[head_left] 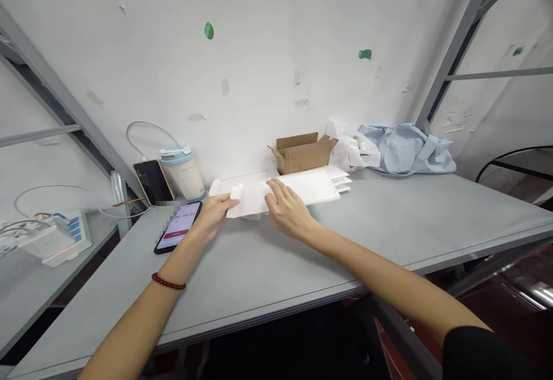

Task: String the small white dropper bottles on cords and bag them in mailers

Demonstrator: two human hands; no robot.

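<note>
A long flat white packet [254, 198] lies slanted above the grey table. At its left end my left hand [212, 214] is closed, pinching the packet's edge beside a small white flap. My right hand [287, 210] rests on the packet's near edge, fingers bent and close together; what lies under the fingertips is hidden. Beneath and behind the packet, more white packets [341, 179] are stacked, their right ends showing.
An open cardboard box [305, 154] stands behind the packets, with a white plastic bag [352, 148] and a light blue cloth bag [410, 149] to its right. A lit phone [178, 227], a cup [185, 175] and a dark-screened phone [154, 181] are at the left.
</note>
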